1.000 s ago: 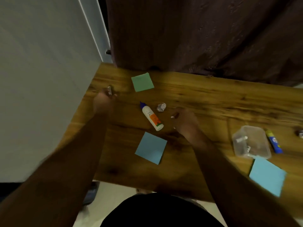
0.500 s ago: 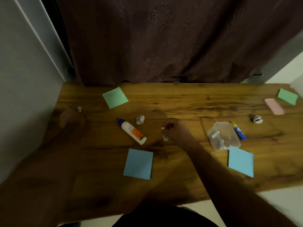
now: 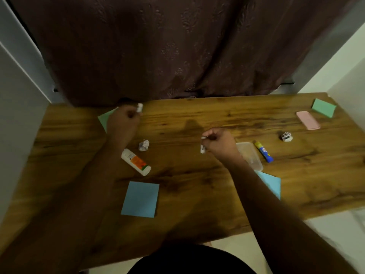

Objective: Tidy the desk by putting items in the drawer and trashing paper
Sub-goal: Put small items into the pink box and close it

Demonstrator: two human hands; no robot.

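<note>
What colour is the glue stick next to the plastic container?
Blue with a yellow cap, seen in the head view.

A dim room: a dark brown curtain hangs behind the wooden desk, pale walls either side, perhaps a light floor below.

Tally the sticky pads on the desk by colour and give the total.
Blue pads: 2
Green pads: 2
Total: 4
</note>
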